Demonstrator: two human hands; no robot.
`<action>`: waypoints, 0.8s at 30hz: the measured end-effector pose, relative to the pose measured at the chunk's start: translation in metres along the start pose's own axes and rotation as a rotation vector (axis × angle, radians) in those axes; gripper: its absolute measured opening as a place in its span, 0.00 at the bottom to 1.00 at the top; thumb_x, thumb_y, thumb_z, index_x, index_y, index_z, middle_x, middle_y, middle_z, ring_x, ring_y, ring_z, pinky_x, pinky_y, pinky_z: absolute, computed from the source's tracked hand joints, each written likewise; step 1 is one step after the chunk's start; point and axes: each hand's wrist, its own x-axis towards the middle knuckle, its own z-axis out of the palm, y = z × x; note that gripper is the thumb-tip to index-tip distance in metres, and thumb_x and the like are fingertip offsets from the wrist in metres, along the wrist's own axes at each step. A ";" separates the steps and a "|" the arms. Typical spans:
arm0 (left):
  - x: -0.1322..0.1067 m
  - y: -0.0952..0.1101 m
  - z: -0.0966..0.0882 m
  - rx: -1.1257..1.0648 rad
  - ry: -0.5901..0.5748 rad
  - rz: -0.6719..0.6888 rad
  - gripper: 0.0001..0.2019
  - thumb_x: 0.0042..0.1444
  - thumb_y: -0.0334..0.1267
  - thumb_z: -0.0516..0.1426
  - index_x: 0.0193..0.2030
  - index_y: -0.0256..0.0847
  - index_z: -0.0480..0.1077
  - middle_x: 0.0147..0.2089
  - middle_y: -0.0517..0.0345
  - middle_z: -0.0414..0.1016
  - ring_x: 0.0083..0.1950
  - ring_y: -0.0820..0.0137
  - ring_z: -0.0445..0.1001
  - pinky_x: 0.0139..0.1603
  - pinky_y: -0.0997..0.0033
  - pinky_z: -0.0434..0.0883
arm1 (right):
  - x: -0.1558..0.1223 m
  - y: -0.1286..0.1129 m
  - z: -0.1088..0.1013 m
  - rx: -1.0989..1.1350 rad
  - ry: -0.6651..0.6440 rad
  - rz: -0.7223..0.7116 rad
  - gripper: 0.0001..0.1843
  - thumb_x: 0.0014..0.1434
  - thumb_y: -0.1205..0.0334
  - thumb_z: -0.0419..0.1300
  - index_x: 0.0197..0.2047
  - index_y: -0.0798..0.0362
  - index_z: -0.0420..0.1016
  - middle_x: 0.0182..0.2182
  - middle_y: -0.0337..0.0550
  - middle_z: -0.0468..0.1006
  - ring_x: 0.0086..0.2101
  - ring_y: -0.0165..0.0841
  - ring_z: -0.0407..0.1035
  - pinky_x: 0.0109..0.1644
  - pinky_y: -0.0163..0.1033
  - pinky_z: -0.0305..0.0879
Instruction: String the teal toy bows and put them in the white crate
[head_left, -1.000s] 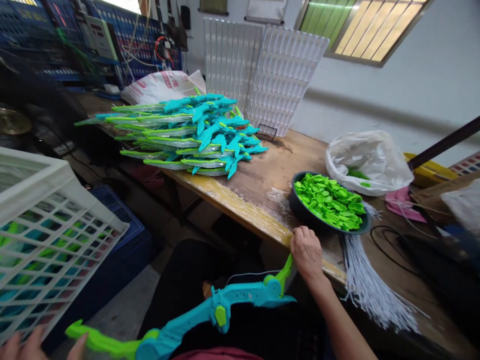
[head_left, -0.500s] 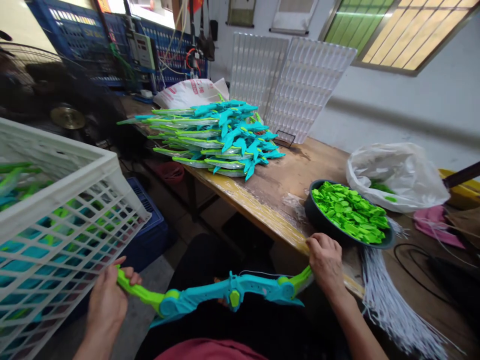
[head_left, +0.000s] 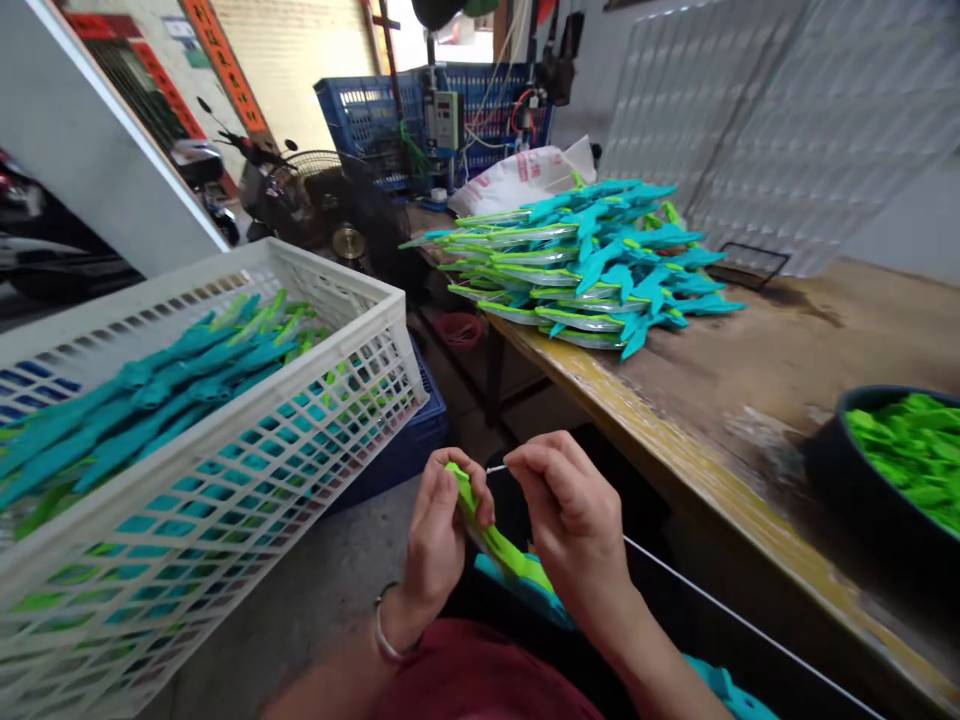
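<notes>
A teal and lime-green toy bow [head_left: 510, 560] lies across my lap, its green tip pointing up. My left hand [head_left: 442, 535] is closed around that green tip. Right beside it, my right hand [head_left: 574, 525] pinches the end of a thin white string [head_left: 720, 610] at the tip. The string runs taut down to the right along the bow. Most of the bow's teal body is hidden under my arms.
A white lattice crate [head_left: 225, 440] holding several teal and green bows stands at my left. On the wooden table [head_left: 750, 400] lies a pile of the same bows [head_left: 592, 260]. A dark bowl [head_left: 840, 480] of green plastic pieces sits at the right edge.
The bow has been turned so one green tip points up. My right hand left the far tip and came over to the tip held by my left hand, now pinching the string. The view swung left.
</notes>
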 end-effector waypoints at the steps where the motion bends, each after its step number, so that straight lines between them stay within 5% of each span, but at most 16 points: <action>1: -0.003 0.001 -0.001 -0.023 -0.023 0.027 0.14 0.71 0.50 0.53 0.44 0.41 0.66 0.33 0.60 0.68 0.28 0.74 0.69 0.30 0.73 0.67 | -0.003 0.000 0.003 -0.002 -0.012 -0.004 0.08 0.69 0.76 0.56 0.40 0.55 0.72 0.35 0.40 0.70 0.34 0.25 0.67 0.36 0.28 0.64; 7: -0.012 -0.001 -0.002 -0.131 -0.174 0.094 0.14 0.68 0.51 0.57 0.42 0.41 0.67 0.33 0.59 0.66 0.31 0.74 0.66 0.31 0.76 0.66 | -0.018 -0.001 0.015 0.100 -0.130 0.044 0.10 0.70 0.76 0.52 0.43 0.53 0.70 0.37 0.42 0.68 0.33 0.26 0.68 0.33 0.29 0.65; 24: -0.010 0.003 -0.005 -0.137 -0.240 0.043 0.20 0.66 0.56 0.57 0.37 0.41 0.62 0.32 0.60 0.61 0.31 0.72 0.60 0.34 0.75 0.63 | -0.024 -0.009 0.006 0.280 -0.196 0.138 0.10 0.72 0.71 0.53 0.37 0.54 0.70 0.34 0.40 0.67 0.34 0.27 0.65 0.36 0.33 0.63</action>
